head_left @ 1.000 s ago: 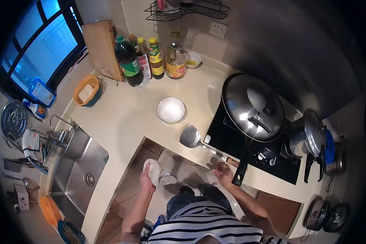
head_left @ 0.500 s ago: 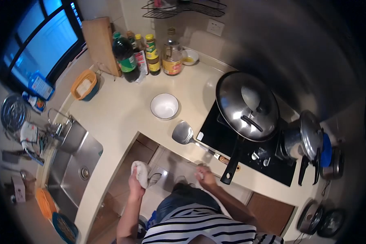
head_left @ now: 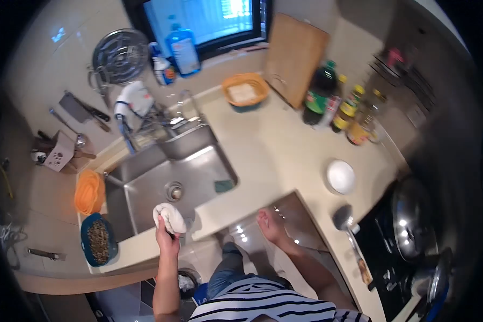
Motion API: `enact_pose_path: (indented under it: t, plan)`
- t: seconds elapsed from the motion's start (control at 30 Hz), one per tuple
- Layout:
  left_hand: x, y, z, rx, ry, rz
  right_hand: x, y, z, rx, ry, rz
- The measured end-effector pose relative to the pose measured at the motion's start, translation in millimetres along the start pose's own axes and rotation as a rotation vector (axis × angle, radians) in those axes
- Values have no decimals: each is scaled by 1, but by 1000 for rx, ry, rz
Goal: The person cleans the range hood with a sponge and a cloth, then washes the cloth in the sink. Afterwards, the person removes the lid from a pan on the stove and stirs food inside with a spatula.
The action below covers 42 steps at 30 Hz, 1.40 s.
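Note:
My left hand (head_left: 169,241) is closed around a folded white cloth (head_left: 170,219), held above the front edge of the steel sink (head_left: 145,190). A green scouring pad (head_left: 224,185) lies at the sink's right side. Over the floor, close to the counter's inner corner, my right hand (head_left: 272,228) hangs with its fingers loosely bent and slightly apart. Nothing shows in it. A white bowl (head_left: 341,177) stands on the counter (head_left: 268,155), with a metal spatula (head_left: 343,218) lying nearer the hob.
Left of the sink are an orange basket (head_left: 89,192) and a blue basket (head_left: 97,240) of small brown pieces. A cutting board (head_left: 295,59) leans by the window beside several bottles (head_left: 321,91). At the right, a lidded wok (head_left: 413,220) sits on the black hob (head_left: 381,257).
My view has turned left, so the sink now lies before me and the hob is at the right edge. The cloth in my left hand has come over the sink's front edge.

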<state>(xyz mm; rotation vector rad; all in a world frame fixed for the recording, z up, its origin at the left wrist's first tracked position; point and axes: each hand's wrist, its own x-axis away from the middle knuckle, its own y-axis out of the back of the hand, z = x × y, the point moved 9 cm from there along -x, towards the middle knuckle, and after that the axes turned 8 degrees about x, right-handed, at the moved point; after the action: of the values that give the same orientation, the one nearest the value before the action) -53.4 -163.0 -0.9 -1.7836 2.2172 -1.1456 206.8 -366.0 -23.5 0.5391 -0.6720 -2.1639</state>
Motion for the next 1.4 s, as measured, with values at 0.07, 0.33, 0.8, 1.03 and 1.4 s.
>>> enact_pose_path:
  t: [0.07, 0.33, 0.8, 1.03, 1.4]
  plan:
    - [-23, 27, -35, 8, -108, -165, -69, -45, 30, 34, 129, -55]
    - [-83, 83, -85, -242, 119, -139, -342, -192, 87, 150, -110, 84]
    - [-207, 68, -19, -392, 478, 59, -465, -221, 61, 249, -229, -6]
    - [-257, 42, -10, -543, 340, 168, -462, -217, 66, 209, -177, -58]
    - [-330, 83, 32, -934, 105, 148, -468, -223, 53, 218, -224, -5]
